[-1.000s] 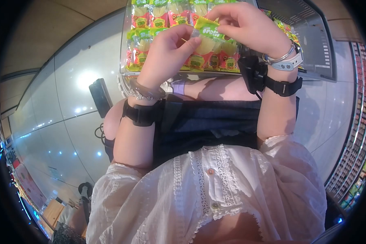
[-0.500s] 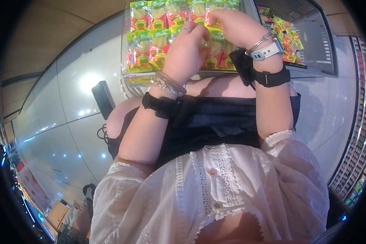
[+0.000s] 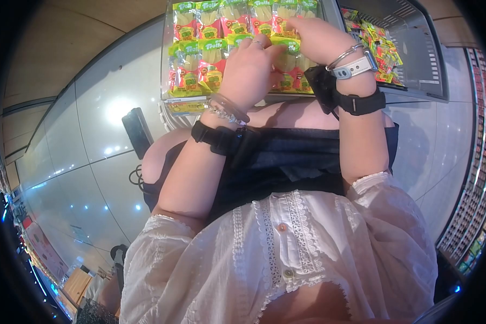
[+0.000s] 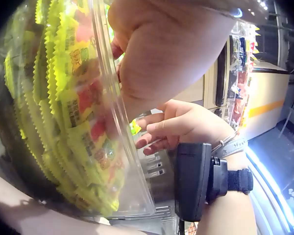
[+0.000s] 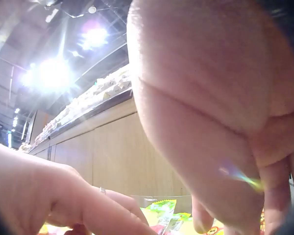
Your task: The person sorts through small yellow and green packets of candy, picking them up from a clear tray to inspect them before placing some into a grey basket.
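Observation:
Candy packets (image 3: 211,66) with green tops and pink and yellow lower parts stand in rows in a clear box (image 3: 163,70). My left hand (image 3: 247,73), a ring on one finger, rests over the front row in the head view, its fingertips among the packets. To its right, my right hand (image 3: 317,40) hovers over the box's right part with relaxed fingers and nothing visible in them. The left wrist view shows the packets (image 4: 63,112) through the clear wall, with the right hand (image 4: 179,125) beyond. In the right wrist view the left hand (image 5: 73,196) lies low over the packets.
A grey basket (image 3: 426,59) holding loose small packets (image 3: 380,51) adjoins the box on the right. A dark block-shaped object (image 3: 137,132) stands on the tiled floor (image 3: 65,146) at left. Shelves of goods (image 3: 472,156) line the far right.
The packet that both hands held above the box a second ago is no longer between them. The left hand has moved right and down onto the packets; the right hand has drawn slightly left and let go.

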A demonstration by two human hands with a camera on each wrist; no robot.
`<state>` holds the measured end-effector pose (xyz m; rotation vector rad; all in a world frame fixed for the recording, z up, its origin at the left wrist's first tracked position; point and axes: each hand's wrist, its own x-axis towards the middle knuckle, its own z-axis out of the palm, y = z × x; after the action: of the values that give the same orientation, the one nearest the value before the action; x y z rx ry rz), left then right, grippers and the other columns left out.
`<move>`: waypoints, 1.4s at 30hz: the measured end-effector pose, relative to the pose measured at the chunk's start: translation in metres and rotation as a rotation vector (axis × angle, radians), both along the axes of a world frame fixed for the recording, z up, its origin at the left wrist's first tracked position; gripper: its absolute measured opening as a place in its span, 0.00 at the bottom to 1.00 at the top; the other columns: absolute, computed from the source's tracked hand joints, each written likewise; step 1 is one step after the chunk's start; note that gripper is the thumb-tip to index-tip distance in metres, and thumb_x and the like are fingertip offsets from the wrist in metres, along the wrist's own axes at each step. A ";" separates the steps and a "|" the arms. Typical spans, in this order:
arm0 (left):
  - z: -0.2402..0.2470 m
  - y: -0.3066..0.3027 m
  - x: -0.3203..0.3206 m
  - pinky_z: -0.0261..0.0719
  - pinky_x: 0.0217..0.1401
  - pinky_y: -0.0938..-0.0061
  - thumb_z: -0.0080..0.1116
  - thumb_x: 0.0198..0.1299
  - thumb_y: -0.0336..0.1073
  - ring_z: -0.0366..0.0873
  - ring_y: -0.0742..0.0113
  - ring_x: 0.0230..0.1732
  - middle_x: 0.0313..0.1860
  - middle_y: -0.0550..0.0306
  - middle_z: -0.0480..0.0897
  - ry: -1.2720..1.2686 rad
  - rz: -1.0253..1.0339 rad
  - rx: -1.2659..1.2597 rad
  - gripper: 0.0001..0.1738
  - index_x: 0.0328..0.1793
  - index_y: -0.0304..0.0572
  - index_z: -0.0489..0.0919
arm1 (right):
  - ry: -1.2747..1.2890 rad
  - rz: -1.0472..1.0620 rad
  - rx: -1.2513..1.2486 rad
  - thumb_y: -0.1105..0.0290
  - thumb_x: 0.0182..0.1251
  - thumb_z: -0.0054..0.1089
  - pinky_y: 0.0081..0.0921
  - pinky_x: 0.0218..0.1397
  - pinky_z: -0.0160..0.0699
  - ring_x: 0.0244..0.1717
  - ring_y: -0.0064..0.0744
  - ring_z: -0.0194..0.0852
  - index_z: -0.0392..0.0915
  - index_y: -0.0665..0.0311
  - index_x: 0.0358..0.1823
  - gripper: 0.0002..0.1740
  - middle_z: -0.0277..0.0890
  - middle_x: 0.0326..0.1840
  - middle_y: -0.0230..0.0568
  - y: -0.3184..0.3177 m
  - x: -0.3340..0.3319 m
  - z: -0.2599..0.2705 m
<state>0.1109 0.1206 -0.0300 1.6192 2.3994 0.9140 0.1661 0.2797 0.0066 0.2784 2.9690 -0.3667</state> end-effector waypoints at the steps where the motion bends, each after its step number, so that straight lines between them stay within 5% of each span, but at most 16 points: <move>1: 0.000 0.001 0.000 0.68 0.46 0.65 0.65 0.36 0.34 0.69 0.55 0.44 0.40 0.55 0.72 0.024 0.002 -0.012 0.26 0.48 0.48 0.75 | 0.000 0.000 0.000 0.80 0.53 0.43 0.36 0.43 0.70 0.41 0.50 0.71 0.69 0.63 0.48 0.19 0.73 0.38 0.54 0.000 0.000 0.001; 7: 0.003 0.002 0.005 0.65 0.47 0.66 0.66 0.35 0.37 0.67 0.57 0.45 0.40 0.57 0.72 0.124 0.067 -0.024 0.27 0.48 0.50 0.76 | -0.040 -0.061 0.160 0.80 0.52 0.42 0.35 0.44 0.70 0.41 0.49 0.71 0.69 0.64 0.46 0.18 0.73 0.37 0.54 -0.013 0.010 0.029; 11: 0.003 0.003 0.008 0.65 0.47 0.66 0.66 0.35 0.37 0.67 0.57 0.45 0.40 0.57 0.72 0.131 0.071 -0.028 0.27 0.47 0.50 0.76 | 0.282 -0.147 -0.182 0.74 0.49 0.49 0.31 0.35 0.73 0.34 0.37 0.75 0.68 0.58 0.52 0.23 0.75 0.36 0.43 0.024 0.035 0.076; 12: 0.004 0.003 0.009 0.65 0.47 0.66 0.66 0.35 0.37 0.67 0.57 0.45 0.40 0.57 0.72 0.120 0.077 -0.037 0.26 0.47 0.49 0.76 | 0.226 -0.252 -0.009 0.77 0.56 0.44 0.19 0.36 0.69 0.30 0.23 0.70 0.69 0.68 0.46 0.15 0.72 0.28 0.39 -0.019 0.036 0.127; 13: 0.005 0.004 0.009 0.65 0.47 0.66 0.65 0.36 0.37 0.67 0.57 0.45 0.40 0.57 0.72 0.110 0.081 -0.039 0.26 0.47 0.49 0.76 | 0.175 -0.229 0.033 0.78 0.54 0.40 0.21 0.39 0.70 0.35 0.27 0.71 0.63 0.66 0.54 0.22 0.73 0.35 0.40 -0.002 0.042 0.132; 17: 0.013 0.005 0.010 0.66 0.47 0.66 0.65 0.36 0.37 0.68 0.56 0.44 0.40 0.56 0.73 0.084 0.056 -0.037 0.25 0.46 0.46 0.76 | -0.061 -0.288 -0.132 0.79 0.51 0.42 0.18 0.40 0.69 0.36 0.25 0.71 0.64 0.65 0.53 0.23 0.73 0.35 0.37 0.076 0.028 0.142; 19: 0.014 0.006 0.007 0.67 0.47 0.65 0.64 0.37 0.36 0.68 0.54 0.43 0.39 0.54 0.74 0.041 0.046 0.003 0.24 0.46 0.45 0.76 | -0.159 -0.108 -0.026 0.81 0.50 0.47 0.16 0.38 0.68 0.34 0.22 0.70 0.67 0.67 0.48 0.20 0.72 0.32 0.35 0.152 0.014 0.095; 21: 0.023 0.007 0.006 0.67 0.46 0.65 0.63 0.39 0.34 0.68 0.54 0.43 0.39 0.53 0.74 0.006 0.051 0.028 0.22 0.46 0.43 0.75 | -0.471 -0.133 0.027 0.71 0.45 0.56 0.32 0.36 0.73 0.33 0.35 0.73 0.64 0.54 0.57 0.31 0.74 0.37 0.39 0.200 -0.001 0.037; 25: 0.026 0.010 0.001 0.67 0.41 0.65 0.60 0.42 0.32 0.68 0.53 0.38 0.34 0.52 0.73 -0.034 0.101 0.139 0.17 0.42 0.41 0.75 | -0.721 -0.151 -0.035 0.65 0.37 0.67 0.34 0.49 0.70 0.50 0.39 0.69 0.54 0.55 0.64 0.47 0.70 0.51 0.42 0.217 0.002 -0.027; 26: 0.026 0.010 0.000 0.67 0.42 0.66 0.59 0.43 0.30 0.69 0.55 0.39 0.34 0.52 0.73 -0.047 0.119 0.135 0.17 0.43 0.41 0.75 | -0.881 -0.202 0.146 0.64 0.35 0.69 0.35 0.54 0.68 0.57 0.40 0.64 0.52 0.58 0.64 0.50 0.64 0.58 0.43 0.219 -0.007 -0.037; 29: 0.029 0.010 0.002 0.67 0.44 0.69 0.57 0.43 0.27 0.70 0.58 0.39 0.33 0.54 0.74 -0.062 0.173 0.120 0.15 0.42 0.41 0.76 | -0.553 -0.267 0.313 0.63 0.33 0.68 0.33 0.48 0.71 0.47 0.49 0.70 0.64 0.65 0.54 0.40 0.72 0.44 0.51 0.251 -0.002 -0.077; 35: 0.030 0.013 0.000 0.66 0.39 0.68 0.57 0.43 0.26 0.68 0.57 0.35 0.31 0.54 0.72 -0.104 0.144 0.143 0.12 0.38 0.41 0.76 | -0.209 -0.289 0.356 0.68 0.40 0.60 0.36 0.47 0.72 0.46 0.52 0.70 0.66 0.70 0.45 0.28 0.72 0.41 0.57 0.275 0.004 -0.114; 39: 0.028 0.015 0.002 0.66 0.39 0.69 0.57 0.43 0.25 0.68 0.57 0.35 0.31 0.54 0.73 -0.148 0.136 0.094 0.13 0.38 0.40 0.76 | -0.138 -0.278 0.220 0.68 0.43 0.59 0.35 0.49 0.72 0.47 0.48 0.70 0.67 0.66 0.49 0.27 0.70 0.46 0.56 0.262 0.017 -0.133; 42: 0.027 0.015 0.003 0.67 0.40 0.70 0.56 0.43 0.24 0.68 0.58 0.35 0.32 0.54 0.73 -0.167 0.137 0.075 0.13 0.38 0.40 0.76 | -0.326 -0.326 0.424 0.66 0.43 0.58 0.41 0.48 0.71 0.49 0.49 0.68 0.74 0.64 0.39 0.19 0.67 0.49 0.52 0.244 0.007 -0.129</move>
<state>0.1134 0.1352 -0.0032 1.3545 2.4102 1.1263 0.1729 0.5242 -0.1221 0.7890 2.6427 0.2632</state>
